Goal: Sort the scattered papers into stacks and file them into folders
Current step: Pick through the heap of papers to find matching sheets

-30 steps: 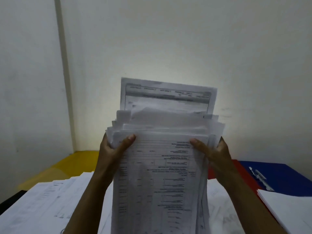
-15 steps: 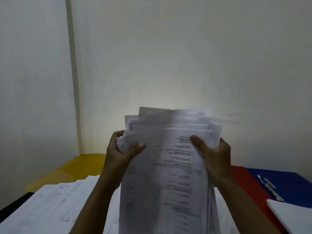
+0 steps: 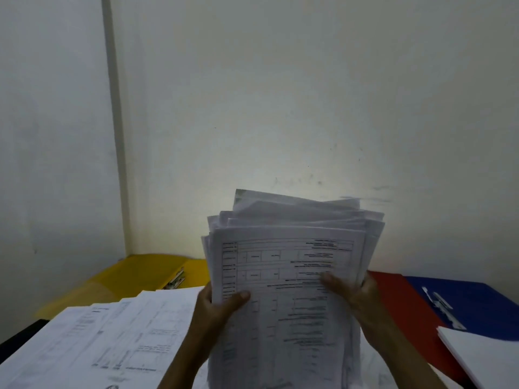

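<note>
Fingers (image 3: 238, 297) of both hands now clamp lower on the upright paper stack (image 3: 286, 276), its top edges more even than before: squaring up, filing pending.

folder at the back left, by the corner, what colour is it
Yellow folder, best seen in the head view.

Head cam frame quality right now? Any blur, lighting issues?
Head view: dim room, with a bright glow on the wall behind the upright stack of printed white papers; motion blur smears its top right edges and the right hand; the left hand is sharper; print is unreadable; wide-angle bends the wall corner.
</note>
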